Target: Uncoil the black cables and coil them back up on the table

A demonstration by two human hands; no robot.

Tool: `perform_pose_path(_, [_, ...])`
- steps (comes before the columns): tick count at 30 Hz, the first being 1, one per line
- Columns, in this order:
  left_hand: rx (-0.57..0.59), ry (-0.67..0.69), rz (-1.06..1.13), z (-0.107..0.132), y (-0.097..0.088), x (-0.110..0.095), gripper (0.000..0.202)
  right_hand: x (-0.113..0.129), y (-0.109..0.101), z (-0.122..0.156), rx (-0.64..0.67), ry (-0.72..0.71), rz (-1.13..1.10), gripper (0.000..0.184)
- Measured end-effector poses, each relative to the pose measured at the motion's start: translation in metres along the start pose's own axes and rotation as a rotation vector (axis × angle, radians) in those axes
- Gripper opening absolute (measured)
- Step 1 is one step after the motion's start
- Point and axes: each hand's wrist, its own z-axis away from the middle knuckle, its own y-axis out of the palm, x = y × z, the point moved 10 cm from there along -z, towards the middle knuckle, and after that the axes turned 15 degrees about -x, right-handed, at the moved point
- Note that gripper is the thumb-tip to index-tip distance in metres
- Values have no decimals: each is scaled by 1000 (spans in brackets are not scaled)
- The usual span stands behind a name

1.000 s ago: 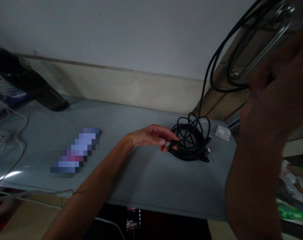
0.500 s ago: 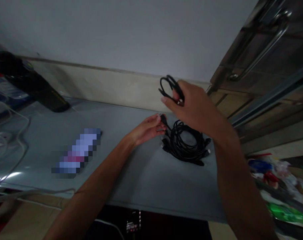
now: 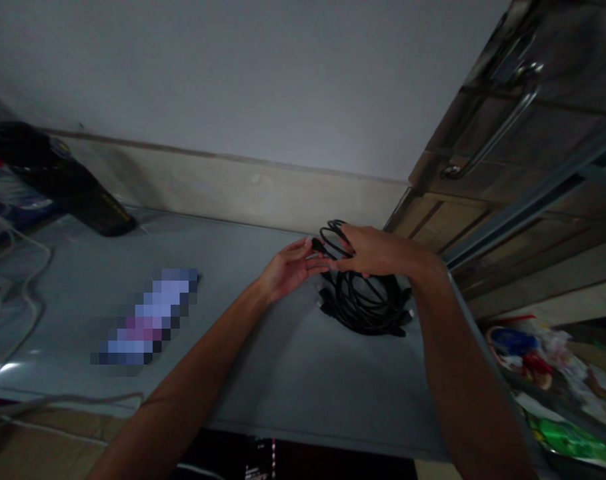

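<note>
A pile of coiled black cables lies on a grey table near its right end. My right hand hovers just above the pile and grips a small coil of black cable. My left hand meets it from the left, its fingers pinching the end plug of that same cable. Both hands touch each other over the pile's left edge.
A dark tilted object leans at the back left. A blurred flat item lies mid-left. White cords trail at the far left. A metal-handled door stands at the right, with clutter on the floor below.
My right hand came down from high at the right with the looped cable and now sits just above the pile. My left hand lifted slightly with the plug to meet it.
</note>
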Motion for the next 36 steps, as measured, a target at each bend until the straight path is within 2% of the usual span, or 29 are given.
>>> perform_pose_path(2, [4,-5,0,1,1,0,15,0,6,5,112,3,-108,21])
perform_pose_path(4, [5,2,-14,0,2,0,17,1,4,8,132,6,-158,16])
perform_pose_path(8, [48,86,-152,4,10,1,37,3,-17,7,-3,10,-115,13])
perform_pose_path(11, [138,56,-318,14,25,19,53,6,-30,4,-115,-13,-24,10])
perform_pose_path(15, [260,-31,-455,29,43,45,48,8,-28,1,-129,-37,-39,13])
perform_pose_path(20, [152,-34,-385,25,37,42,26,1,-28,-1,-149,2,-69,19])
perform_pose_path(25, [70,-129,-171,18,30,37,32,0,-38,1,-215,-23,-12,20])
perform_pose_path(27, [16,-121,-111,14,24,32,34,-3,-42,4,-225,-9,45,25])
perform_pose_path(29, [-37,-74,-77,10,18,26,34,-6,-38,6,-177,24,73,31])
perform_pose_path(31, [-63,-34,-70,7,14,21,33,-8,-24,8,-57,53,57,32])
perform_pose_path(34, [-72,-18,-85,6,12,17,34,-3,-2,8,94,43,14,23])
perform_pose_path(36, [-80,-7,-104,5,10,14,35,1,5,7,124,23,-17,17])
